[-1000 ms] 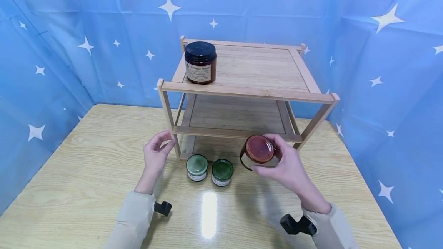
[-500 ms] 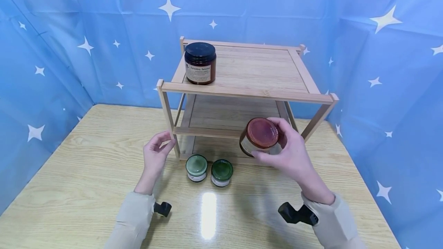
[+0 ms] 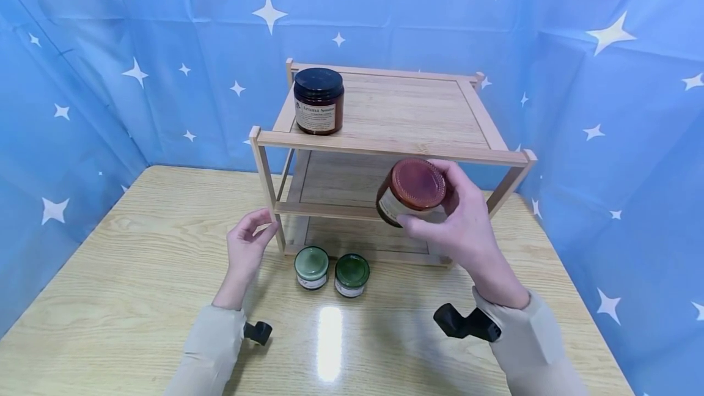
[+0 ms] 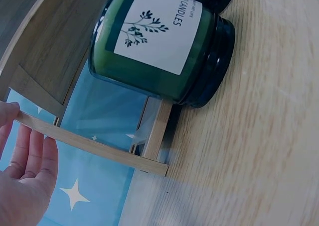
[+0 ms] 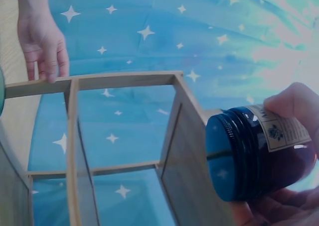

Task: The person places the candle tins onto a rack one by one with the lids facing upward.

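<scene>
My right hand grips an amber candle jar, raised in front of the shelf's upper front rail. Its reddish-brown glass base tilts up toward the head camera; in the right wrist view the black lid is at the other end. With thumb and fingers, my left hand holds the left front leg of a wooden tiered shelf. Two green candle jars, one pale and one darker, stand base up on their lids before the shelf.
Another amber jar with a black lid stands upright at the left of the top tier. The wooden table spreads around the shelf. Blue cloth with white stars hangs behind and at both sides.
My right hand has lifted the amber candle jar from near the lower tier to just below the top rail. The left hand stays on the shelf leg.
</scene>
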Available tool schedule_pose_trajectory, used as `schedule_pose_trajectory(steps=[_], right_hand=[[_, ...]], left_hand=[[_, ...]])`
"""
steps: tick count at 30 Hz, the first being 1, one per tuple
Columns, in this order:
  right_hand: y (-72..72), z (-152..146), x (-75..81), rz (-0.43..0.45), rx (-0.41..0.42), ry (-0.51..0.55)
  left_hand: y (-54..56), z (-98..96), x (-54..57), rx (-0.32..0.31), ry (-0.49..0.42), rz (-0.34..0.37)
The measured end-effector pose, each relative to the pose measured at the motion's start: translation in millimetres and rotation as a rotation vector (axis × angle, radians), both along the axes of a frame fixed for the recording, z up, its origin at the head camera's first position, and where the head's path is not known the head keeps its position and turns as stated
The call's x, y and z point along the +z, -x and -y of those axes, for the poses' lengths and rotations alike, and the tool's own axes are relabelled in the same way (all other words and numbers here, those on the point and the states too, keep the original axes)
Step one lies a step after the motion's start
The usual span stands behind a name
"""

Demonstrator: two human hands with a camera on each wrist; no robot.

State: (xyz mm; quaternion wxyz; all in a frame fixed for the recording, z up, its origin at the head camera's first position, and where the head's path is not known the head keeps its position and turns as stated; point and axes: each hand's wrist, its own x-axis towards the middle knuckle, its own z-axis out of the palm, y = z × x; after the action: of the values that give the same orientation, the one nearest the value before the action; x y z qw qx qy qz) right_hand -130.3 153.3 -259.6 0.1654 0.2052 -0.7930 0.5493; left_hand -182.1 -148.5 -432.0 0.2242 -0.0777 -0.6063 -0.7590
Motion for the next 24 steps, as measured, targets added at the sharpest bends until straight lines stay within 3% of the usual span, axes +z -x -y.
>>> schedule_pose_trajectory(steps=[10,24], right_hand=[[8.9,14,22.7,-0.052,0.002,0.106],[28.5,23,47.1,-0.078,-0.028,0.174]], left_hand=[[0.4,0.5,-0.2,-0.008,0.004,-0.017],[0.7,0.6,0.6,0.002,0.012,-0.001]])
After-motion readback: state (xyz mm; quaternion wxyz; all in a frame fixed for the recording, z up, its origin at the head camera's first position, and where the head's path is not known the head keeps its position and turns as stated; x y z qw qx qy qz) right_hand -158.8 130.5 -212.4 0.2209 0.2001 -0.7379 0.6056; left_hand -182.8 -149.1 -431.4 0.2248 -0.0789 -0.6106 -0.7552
